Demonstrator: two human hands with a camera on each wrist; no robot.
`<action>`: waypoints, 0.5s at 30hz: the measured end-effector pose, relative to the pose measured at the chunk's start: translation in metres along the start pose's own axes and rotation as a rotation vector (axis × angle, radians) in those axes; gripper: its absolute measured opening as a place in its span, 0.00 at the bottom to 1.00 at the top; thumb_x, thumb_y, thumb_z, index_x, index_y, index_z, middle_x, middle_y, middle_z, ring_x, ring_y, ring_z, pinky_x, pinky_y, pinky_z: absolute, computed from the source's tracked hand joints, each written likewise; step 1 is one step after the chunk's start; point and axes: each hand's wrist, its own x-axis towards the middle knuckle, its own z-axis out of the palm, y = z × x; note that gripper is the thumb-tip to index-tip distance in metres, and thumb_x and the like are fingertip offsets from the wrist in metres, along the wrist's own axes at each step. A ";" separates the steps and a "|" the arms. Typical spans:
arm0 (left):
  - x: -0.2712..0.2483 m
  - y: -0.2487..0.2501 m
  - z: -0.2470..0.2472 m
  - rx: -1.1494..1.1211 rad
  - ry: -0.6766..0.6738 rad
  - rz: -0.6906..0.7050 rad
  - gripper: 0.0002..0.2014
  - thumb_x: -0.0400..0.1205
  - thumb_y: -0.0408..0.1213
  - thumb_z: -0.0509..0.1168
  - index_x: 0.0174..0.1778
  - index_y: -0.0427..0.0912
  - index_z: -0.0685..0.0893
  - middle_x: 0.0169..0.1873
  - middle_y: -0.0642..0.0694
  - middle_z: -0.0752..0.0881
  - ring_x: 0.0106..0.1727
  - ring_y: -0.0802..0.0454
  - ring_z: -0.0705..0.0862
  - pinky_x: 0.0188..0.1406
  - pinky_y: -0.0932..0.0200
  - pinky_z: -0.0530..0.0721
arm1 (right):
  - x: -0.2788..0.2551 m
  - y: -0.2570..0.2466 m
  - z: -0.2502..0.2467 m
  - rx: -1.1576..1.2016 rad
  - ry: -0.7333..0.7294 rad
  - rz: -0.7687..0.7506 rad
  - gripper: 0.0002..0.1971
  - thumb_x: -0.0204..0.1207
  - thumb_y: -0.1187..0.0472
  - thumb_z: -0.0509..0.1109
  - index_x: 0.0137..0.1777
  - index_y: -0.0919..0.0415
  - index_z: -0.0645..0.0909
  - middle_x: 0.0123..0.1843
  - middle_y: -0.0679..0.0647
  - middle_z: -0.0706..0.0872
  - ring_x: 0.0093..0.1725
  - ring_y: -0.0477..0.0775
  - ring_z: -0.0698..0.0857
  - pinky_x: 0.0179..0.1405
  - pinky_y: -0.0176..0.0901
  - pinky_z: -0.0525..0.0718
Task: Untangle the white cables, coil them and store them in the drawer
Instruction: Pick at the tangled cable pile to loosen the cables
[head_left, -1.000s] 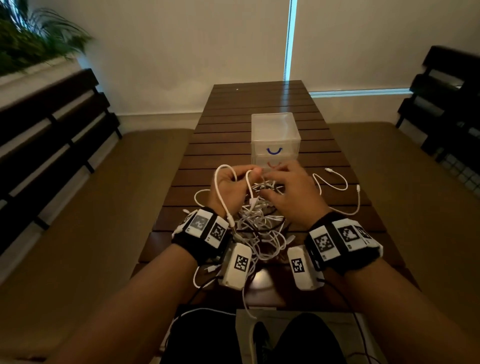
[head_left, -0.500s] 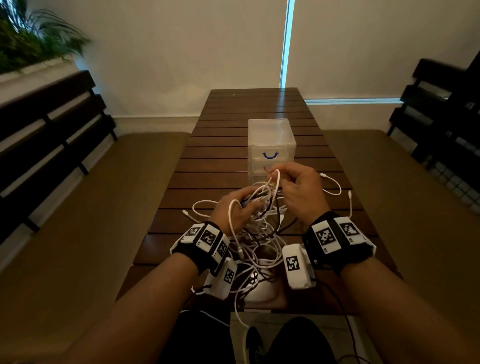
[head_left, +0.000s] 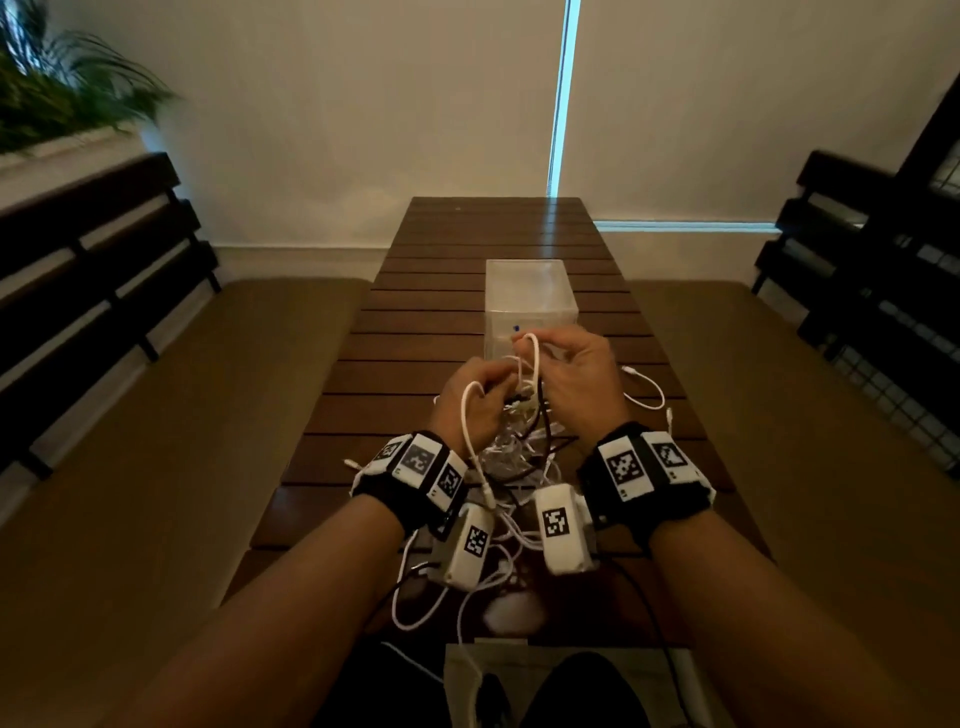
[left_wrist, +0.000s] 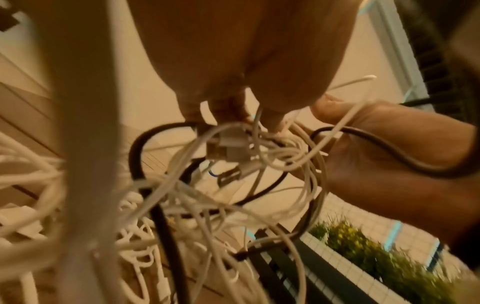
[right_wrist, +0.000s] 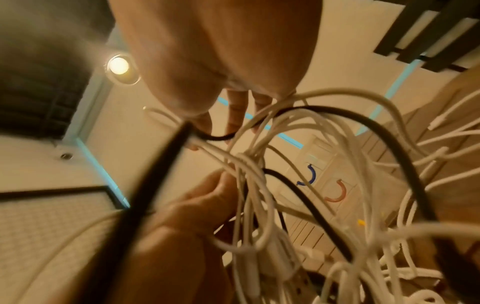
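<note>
A tangle of white cables (head_left: 511, 457) mixed with black ones hangs between my hands above the slatted wooden table (head_left: 415, 364). My left hand (head_left: 480, 397) grips a knot of white strands and plugs (left_wrist: 233, 148). My right hand (head_left: 566, 364) is held higher and pinches a white cable loop (head_left: 530, 353) lifted out of the tangle. In the right wrist view the white strands (right_wrist: 259, 185) run down between both hands, with a black cable (right_wrist: 161, 174) crossing them. Behind the hands stands the clear plastic drawer unit (head_left: 530, 296), its blue handle (right_wrist: 309, 174) and orange handle (right_wrist: 337, 192) showing; the drawers look closed.
More white cable ends (head_left: 649, 395) trail on the table to the right of my hands. Cushioned benches (head_left: 182, 415) flank the table, with dark slatted backrests (head_left: 104, 249) on both sides. A plant (head_left: 62, 98) stands at the far left. Wrist camera leads hang at the table's near edge.
Both hands have risen off the table with the tangle. The right hand pulled a white loop upward in front of the drawer unit, and the left hand shifted its grip into the knot.
</note>
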 end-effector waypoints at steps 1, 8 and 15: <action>0.000 0.000 0.003 0.025 0.020 0.004 0.11 0.85 0.35 0.61 0.55 0.48 0.88 0.39 0.52 0.78 0.41 0.60 0.78 0.40 0.73 0.71 | 0.003 0.001 -0.003 0.000 0.030 0.002 0.04 0.75 0.66 0.74 0.48 0.59 0.90 0.41 0.44 0.88 0.40 0.35 0.87 0.43 0.35 0.85; -0.007 0.006 0.008 -0.144 0.085 0.060 0.07 0.76 0.35 0.74 0.42 0.55 0.91 0.29 0.63 0.86 0.34 0.64 0.84 0.38 0.64 0.81 | -0.002 0.012 -0.007 0.051 -0.057 0.071 0.10 0.75 0.63 0.76 0.56 0.57 0.88 0.48 0.55 0.91 0.47 0.51 0.90 0.47 0.48 0.89; 0.000 0.013 -0.008 -0.442 0.301 -0.081 0.05 0.79 0.30 0.71 0.41 0.43 0.91 0.34 0.44 0.91 0.35 0.50 0.89 0.36 0.54 0.87 | -0.011 0.009 -0.031 -0.146 -0.238 0.000 0.11 0.76 0.61 0.75 0.57 0.53 0.89 0.48 0.54 0.91 0.50 0.50 0.88 0.54 0.44 0.86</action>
